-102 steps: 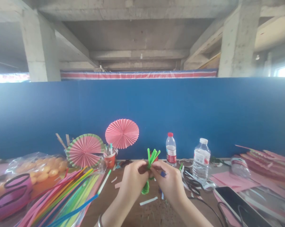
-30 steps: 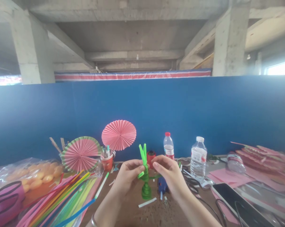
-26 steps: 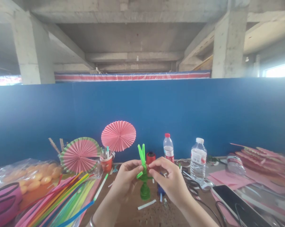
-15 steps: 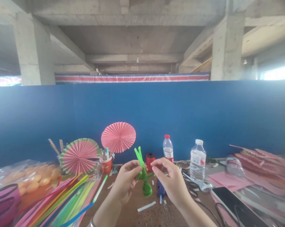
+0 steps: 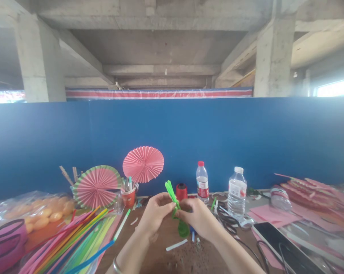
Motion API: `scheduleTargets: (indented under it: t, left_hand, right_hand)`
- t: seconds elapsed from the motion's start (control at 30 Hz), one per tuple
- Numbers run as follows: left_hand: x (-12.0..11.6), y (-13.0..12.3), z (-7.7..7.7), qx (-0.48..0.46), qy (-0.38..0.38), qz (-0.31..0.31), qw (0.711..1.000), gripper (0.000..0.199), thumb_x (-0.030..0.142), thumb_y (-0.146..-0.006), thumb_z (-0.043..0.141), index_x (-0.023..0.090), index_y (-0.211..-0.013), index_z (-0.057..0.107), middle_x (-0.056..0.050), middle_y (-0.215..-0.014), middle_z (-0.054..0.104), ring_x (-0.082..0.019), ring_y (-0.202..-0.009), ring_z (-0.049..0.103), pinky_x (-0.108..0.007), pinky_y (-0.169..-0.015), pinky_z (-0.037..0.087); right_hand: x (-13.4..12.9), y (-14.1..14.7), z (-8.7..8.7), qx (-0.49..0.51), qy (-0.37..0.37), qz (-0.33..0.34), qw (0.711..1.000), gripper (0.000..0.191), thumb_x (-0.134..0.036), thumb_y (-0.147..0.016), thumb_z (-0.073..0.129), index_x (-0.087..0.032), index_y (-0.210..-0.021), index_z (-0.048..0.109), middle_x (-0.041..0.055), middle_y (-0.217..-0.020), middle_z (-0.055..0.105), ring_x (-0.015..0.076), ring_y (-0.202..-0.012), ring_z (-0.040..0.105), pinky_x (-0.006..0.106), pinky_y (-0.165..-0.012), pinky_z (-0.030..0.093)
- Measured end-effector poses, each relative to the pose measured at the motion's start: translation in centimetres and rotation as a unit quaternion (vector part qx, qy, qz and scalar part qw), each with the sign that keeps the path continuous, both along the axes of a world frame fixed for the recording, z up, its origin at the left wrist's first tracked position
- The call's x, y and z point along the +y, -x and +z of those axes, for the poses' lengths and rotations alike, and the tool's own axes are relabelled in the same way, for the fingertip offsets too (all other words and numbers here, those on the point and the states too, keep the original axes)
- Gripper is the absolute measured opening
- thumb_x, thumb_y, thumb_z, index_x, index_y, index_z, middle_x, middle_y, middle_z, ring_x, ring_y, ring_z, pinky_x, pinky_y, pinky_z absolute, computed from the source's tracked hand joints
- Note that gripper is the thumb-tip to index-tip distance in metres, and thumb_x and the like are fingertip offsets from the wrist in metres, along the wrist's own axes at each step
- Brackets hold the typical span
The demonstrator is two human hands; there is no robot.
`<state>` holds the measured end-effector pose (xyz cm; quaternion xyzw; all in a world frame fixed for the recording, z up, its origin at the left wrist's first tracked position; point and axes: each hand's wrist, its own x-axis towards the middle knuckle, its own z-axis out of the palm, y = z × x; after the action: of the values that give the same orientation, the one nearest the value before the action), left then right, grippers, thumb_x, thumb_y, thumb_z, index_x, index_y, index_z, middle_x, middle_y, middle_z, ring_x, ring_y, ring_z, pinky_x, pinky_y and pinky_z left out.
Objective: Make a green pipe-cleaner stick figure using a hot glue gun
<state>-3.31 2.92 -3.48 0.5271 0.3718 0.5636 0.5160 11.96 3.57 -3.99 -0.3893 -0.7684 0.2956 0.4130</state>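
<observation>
A green pipe-cleaner figure [image 5: 183, 229] hangs upright between my two hands, over the middle of the table. Its coiled round base shows below, and two or so bright green stems stick up at the top. My left hand [image 5: 157, 211] pinches it near the upper part with thumb and fingers. From the other side my right hand [image 5: 195, 215] closes its thumb and fingers on the same figure, just under the stems. The middle of the figure is partly hidden behind the fingers. A white paper strip [image 5: 176, 245] lies on the table below.
Colourful pipe cleaners [image 5: 83, 239] spread at the left, near a bag of orange balls [image 5: 46, 209]. Pink paper fans [image 5: 143, 164], a red cup [image 5: 128, 198], a red thread spool [image 5: 181, 191] and bottles [image 5: 237, 192] stand behind. A phone [image 5: 286, 247] lies right.
My right hand has moved left and down, from beside the figure to closing on it. The green stems have drawn together, and the figure's base has shifted slightly right.
</observation>
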Motion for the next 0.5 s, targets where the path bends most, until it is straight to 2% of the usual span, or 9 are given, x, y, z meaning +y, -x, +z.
scheduleTargets:
  t: [0.13, 0.23, 0.37, 0.5]
  left_hand:
    - [0.1, 0.7, 0.4, 0.127, -0.059, -0.014, 0.990, 0.017, 0.016, -0.063, 0.063, 0.012, -0.079, 0.068, -0.006, -0.068, 0.067, -0.018, -0.064, 0.059, -0.026, -0.062, 0.044]
    - [-0.3, 0.9, 0.9, 0.190, -0.065, 0.000, 0.980, 0.014, 0.018, -0.065, 0.061, 0.014, -0.076, 0.069, -0.004, -0.065, 0.067, -0.017, -0.062, 0.058, -0.025, -0.060, 0.042]
    - [-0.7, 1.0, 1.3, 0.238, -0.092, 0.016, 0.967, 0.007, 0.018, -0.063, 0.063, 0.015, -0.066, 0.069, -0.003, -0.062, 0.068, -0.018, -0.062, 0.059, -0.024, -0.058, 0.041]
    - [-0.4, 1.1, 0.9, 0.254, -0.111, 0.042, 0.960, 0.010, 0.023, -0.063, 0.064, 0.014, -0.060, 0.067, -0.003, -0.057, 0.066, -0.018, -0.057, 0.058, -0.024, -0.054, 0.039]
  right_hand:
    - [0.2, 0.0, -0.5, -0.059, -0.012, -0.007, 0.998, 0.020, -0.031, -0.072, 0.056, -0.014, -0.063, 0.063, -0.0013, -0.056, 0.057, 0.0105, -0.053, 0.049, 0.018, -0.047, 0.031]
    - [0.3, 0.3, -0.9, -0.095, -0.045, -0.039, 0.994, 0.020, -0.031, -0.073, 0.056, -0.016, -0.063, 0.064, -0.0017, -0.054, 0.055, 0.0103, -0.052, 0.046, 0.019, -0.048, 0.028]
    - [0.3, 0.7, -1.0, -0.153, -0.097, -0.065, 0.981, 0.014, -0.025, -0.072, 0.057, -0.019, -0.061, 0.064, -0.0022, -0.053, 0.057, 0.0108, -0.054, 0.046, 0.021, -0.055, 0.027]
    - [0.2, 0.9, -0.9, -0.168, -0.125, -0.080, 0.975, 0.011, -0.021, -0.072, 0.058, -0.021, -0.063, 0.064, -0.0010, -0.062, 0.060, 0.0124, -0.062, 0.049, 0.023, -0.064, 0.026]
